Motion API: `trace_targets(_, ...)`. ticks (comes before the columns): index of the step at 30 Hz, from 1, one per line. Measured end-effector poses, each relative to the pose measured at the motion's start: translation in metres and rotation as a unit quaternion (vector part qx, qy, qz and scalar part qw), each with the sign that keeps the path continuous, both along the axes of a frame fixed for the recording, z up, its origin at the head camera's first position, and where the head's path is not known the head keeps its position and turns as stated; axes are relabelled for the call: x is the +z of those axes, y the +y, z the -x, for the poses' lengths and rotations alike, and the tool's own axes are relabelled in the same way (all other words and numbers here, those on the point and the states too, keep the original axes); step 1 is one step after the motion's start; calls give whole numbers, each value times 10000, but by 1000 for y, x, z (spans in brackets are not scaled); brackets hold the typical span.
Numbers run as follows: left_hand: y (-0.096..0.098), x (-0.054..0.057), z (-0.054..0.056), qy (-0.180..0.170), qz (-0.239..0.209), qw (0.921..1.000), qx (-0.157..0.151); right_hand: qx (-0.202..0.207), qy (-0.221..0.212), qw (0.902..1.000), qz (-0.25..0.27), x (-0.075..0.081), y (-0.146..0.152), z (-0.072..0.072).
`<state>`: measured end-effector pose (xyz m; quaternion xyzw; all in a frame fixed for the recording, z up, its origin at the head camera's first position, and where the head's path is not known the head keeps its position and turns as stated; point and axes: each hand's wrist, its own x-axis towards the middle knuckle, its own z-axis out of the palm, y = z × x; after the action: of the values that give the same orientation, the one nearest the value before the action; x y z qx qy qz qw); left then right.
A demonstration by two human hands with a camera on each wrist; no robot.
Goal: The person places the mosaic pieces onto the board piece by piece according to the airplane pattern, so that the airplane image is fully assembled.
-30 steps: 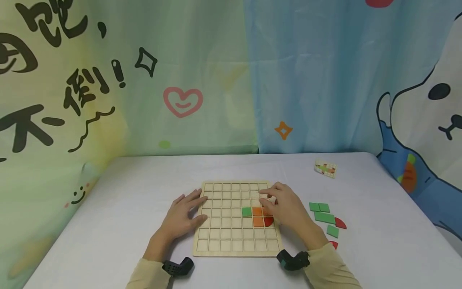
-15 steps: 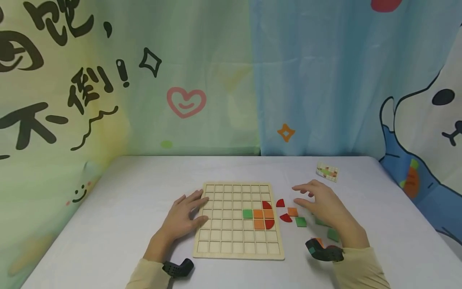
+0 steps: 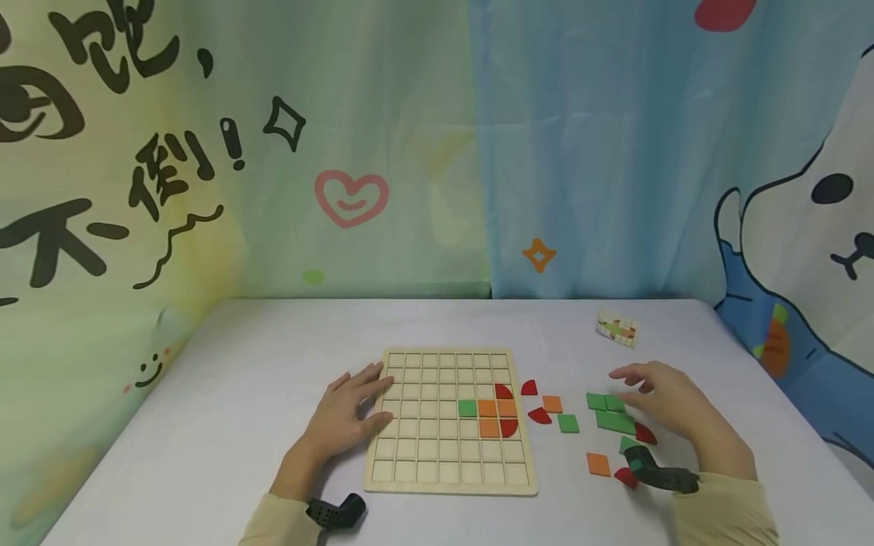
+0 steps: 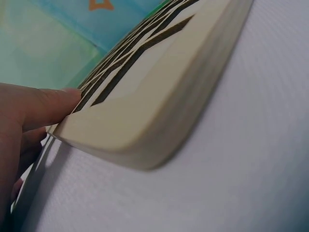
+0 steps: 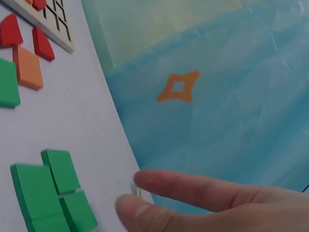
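A wooden grid board [image 3: 418, 449] lies on the table. My left hand [image 3: 344, 415] rests at its left edge with relaxed fingers, and in the left wrist view the thumb [image 4: 53, 104] lies on the board's rim. In the grid sit a green square tile [image 3: 467, 409], several orange squares [image 3: 488, 428] and two red quarter-circles [image 3: 503, 391]. My right hand [image 3: 672, 398] is just right of a cluster of green tiles [image 3: 614, 422]. Its thumb [image 5: 140, 212] and index finger [image 5: 188, 186] are apart with nothing between them.
Between board and green cluster lie red quarter-circles [image 3: 539, 415], an orange square [image 3: 552, 404] and a green square [image 3: 568, 423]. Another orange square [image 3: 598, 464] and red piece [image 3: 625, 478] lie nearer. A small pattern card [image 3: 617, 329] is at the back right.
My right hand has moved from the board's right side to the green tiles, uncovering a red quarter-circle in the grid and loose pieces beside the board. The left hand stays at the edge.
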<state>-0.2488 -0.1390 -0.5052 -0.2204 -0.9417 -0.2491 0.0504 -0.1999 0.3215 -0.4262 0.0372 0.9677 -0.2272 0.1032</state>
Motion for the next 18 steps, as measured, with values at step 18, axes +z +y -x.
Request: trace_targets(18,0,-1,0,4,12,10000,18,-139,-410,9988,238,-30,18,4)
